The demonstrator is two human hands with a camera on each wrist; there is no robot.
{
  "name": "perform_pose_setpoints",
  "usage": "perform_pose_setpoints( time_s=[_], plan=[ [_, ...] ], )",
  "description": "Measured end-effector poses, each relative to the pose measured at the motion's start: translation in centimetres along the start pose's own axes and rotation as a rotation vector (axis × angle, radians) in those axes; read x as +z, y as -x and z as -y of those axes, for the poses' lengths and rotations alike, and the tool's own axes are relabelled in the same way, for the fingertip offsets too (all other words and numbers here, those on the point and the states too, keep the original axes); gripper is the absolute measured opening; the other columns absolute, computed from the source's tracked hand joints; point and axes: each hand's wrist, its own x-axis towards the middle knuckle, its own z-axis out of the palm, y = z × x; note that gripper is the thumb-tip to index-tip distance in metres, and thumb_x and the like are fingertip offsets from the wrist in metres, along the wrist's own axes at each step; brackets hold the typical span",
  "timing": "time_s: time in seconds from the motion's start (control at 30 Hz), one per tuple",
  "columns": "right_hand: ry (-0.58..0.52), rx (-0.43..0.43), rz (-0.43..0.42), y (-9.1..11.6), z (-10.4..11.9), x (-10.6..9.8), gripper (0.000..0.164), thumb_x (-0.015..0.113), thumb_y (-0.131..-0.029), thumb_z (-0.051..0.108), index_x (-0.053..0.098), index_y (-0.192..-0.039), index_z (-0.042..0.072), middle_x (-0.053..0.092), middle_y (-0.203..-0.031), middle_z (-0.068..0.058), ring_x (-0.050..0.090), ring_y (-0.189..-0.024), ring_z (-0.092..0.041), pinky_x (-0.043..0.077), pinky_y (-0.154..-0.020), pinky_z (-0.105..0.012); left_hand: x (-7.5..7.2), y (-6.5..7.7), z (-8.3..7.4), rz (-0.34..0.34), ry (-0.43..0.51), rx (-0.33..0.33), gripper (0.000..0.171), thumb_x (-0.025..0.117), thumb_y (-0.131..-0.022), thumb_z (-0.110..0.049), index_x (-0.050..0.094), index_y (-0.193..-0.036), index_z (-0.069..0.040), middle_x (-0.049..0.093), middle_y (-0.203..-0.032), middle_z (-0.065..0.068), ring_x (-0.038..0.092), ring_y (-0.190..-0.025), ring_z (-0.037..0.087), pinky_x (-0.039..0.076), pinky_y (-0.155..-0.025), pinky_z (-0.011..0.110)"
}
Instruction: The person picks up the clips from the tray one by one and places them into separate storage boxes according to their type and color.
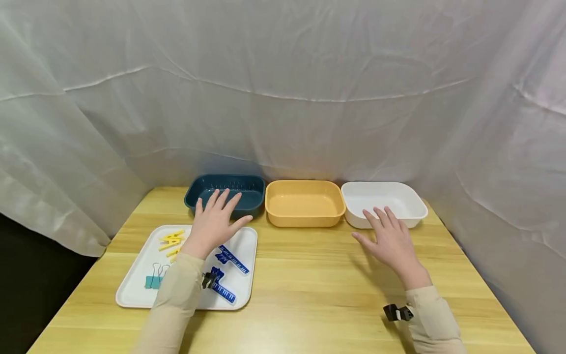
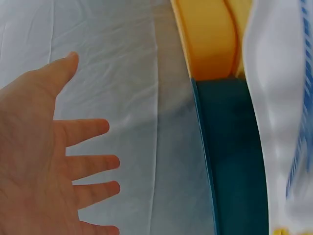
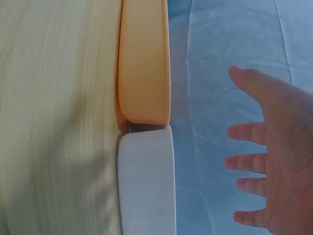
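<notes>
In the head view my left hand hovers with spread fingers over the far edge of a white tray, its fingertips overlapping a dark blue bin. On the tray lie several yellow clothespins, teal binder clips and two blue clips with a piano-key pattern, partly hidden by my left arm. To the right, my right hand is held with fingers apart, overlapping the front of a white bin. Both hands hold nothing; the left wrist view shows the left palm bare.
A yellow bin stands between the dark blue and white bins, the three in a row along the back of the wooden table. Behind them hangs a pale grey cloth, which also runs along both sides.
</notes>
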Motion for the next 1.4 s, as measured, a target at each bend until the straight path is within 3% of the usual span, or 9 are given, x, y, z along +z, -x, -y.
perform_pose_setpoints(
  time_s=[0.17,0.37,0.6,0.87,1.1,1.23,1.4],
  plan=[
    [0.011,-0.02,-0.09,0.0,0.6,-0.1,0.073,0.051,-0.092,0.062,0.045,-0.145,0.012,0.046,-0.146,-0.02,0.033,-0.14,-0.043,0.029,-0.107,-0.067,-0.9,1.2,0.7,-0.035,-0.025,0.037,0.076,0.048,-0.092,-0.066,0.035,-0.152,-0.023,0.03,-0.159,0.015,0.019,-0.149,0.04,0.008,-0.115,0.071],
    [0.013,-0.096,-0.282,-0.2,1.8,0.1,0.063,0.066,-0.086,0.053,0.06,-0.131,0.011,0.063,-0.125,-0.017,0.055,-0.119,-0.04,0.044,-0.09,-0.062,-2.0,2.4,1.7,-0.113,-0.09,0.087,0.072,0.052,-0.091,-0.063,0.043,-0.148,-0.02,0.039,-0.154,0.015,0.029,-0.145,0.039,0.016,-0.114,0.069],
    [0.007,-0.173,-0.408,-0.4,3.6,0.7,0.058,0.072,-0.08,0.05,0.066,-0.122,0.01,0.068,-0.112,-0.014,0.062,-0.106,-0.036,0.05,-0.081,-0.057,-3.1,4.0,3.2,-0.196,-0.152,0.142,0.069,0.055,-0.09,-0.061,0.051,-0.143,-0.017,0.049,-0.147,0.014,0.04,-0.138,0.038,0.023,-0.113,0.066],
    [0.011,-0.258,-0.423,-0.3,5.6,1.7,0.06,0.071,-0.079,0.052,0.067,-0.12,0.009,0.068,-0.117,-0.014,0.064,-0.105,-0.034,0.052,-0.081,-0.054,-3.7,5.3,5.1,-0.297,-0.181,0.199,0.063,0.059,-0.089,-0.057,0.059,-0.134,-0.013,0.059,-0.135,0.015,0.052,-0.126,0.037,0.033,-0.108,0.061],
    [0.033,-0.345,-0.359,-0.1,7.7,2.9,0.059,0.068,-0.083,0.053,0.065,-0.122,0.009,0.068,-0.112,-0.011,0.063,-0.104,-0.031,0.053,-0.079,-0.05,-3.6,6.0,7.5,-0.435,-0.184,0.252,0.078,0.027,-0.095,-0.072,0.067,-0.121,-0.009,0.069,-0.116,0.013,0.062,-0.109,0.035,0.045,-0.097,0.055],
    [0.037,-0.379,-0.335,0.0,9.0,3.6,0.058,0.069,-0.082,0.052,0.066,-0.123,0.011,0.068,-0.11,-0.008,0.063,-0.101,-0.029,0.054,-0.08,-0.047,-3.5,6.4,8.8,-0.463,-0.165,0.225,0.063,0.046,-0.095,-0.062,0.07,-0.114,-0.007,0.072,-0.108,0.014,0.066,-0.101,0.036,0.048,-0.091,0.055],
    [0.046,-0.407,-0.272,0.1,10.6,4.5,0.058,0.065,-0.084,0.057,0.065,-0.123,0.014,0.067,-0.111,-0.006,0.063,-0.103,-0.028,0.054,-0.08,-0.046,-3.1,6.9,10.4,-0.466,-0.127,0.168,0.04,0.07,-0.085,-0.037,0.071,-0.11,-0.006,0.074,-0.103,0.016,0.067,-0.097,0.038,0.048,-0.088,0.056]
  ],
)
